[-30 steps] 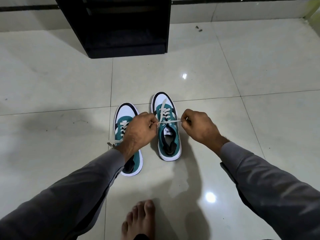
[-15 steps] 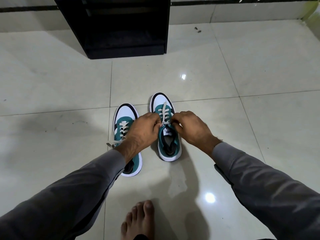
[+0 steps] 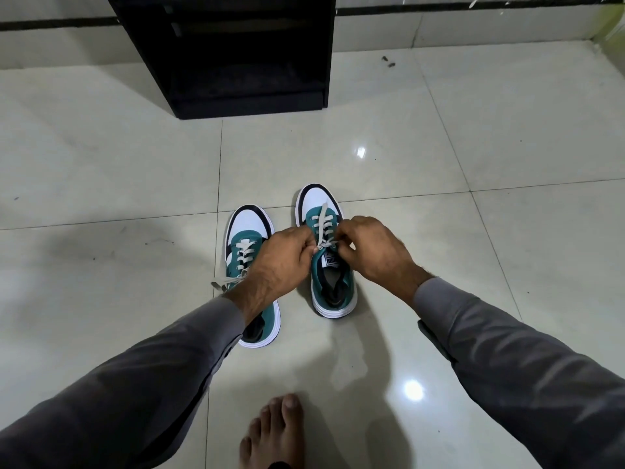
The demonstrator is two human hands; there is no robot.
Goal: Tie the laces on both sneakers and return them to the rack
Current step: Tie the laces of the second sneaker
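Note:
Two teal, white and black sneakers stand side by side on the tiled floor, toes pointing away from me. Over the right sneaker (image 3: pixel 333 286) my left hand (image 3: pixel 282 257) and my right hand (image 3: pixel 370 247) meet, each pinching its pale lace (image 3: pixel 323 228) at the top eyelets, fingers curled close together. One lace end lies up over the toe. The left sneaker (image 3: pixel 248 228) is partly hidden under my left forearm; its lace ends (image 3: pixel 221 282) trail loose onto the floor at its left side.
The black shoe rack (image 3: pixel 236 52) stands against the wall straight ahead, beyond the sneakers. My bare foot (image 3: pixel 274 434) is on the floor at the bottom centre. Glossy pale tiles spread all around; small dark specks (image 3: pixel 389 62) lie to the rack's right.
My hands, spread apart pulling the lace taut a second ago, have come together over the right sneaker's tongue. The sneakers have not moved.

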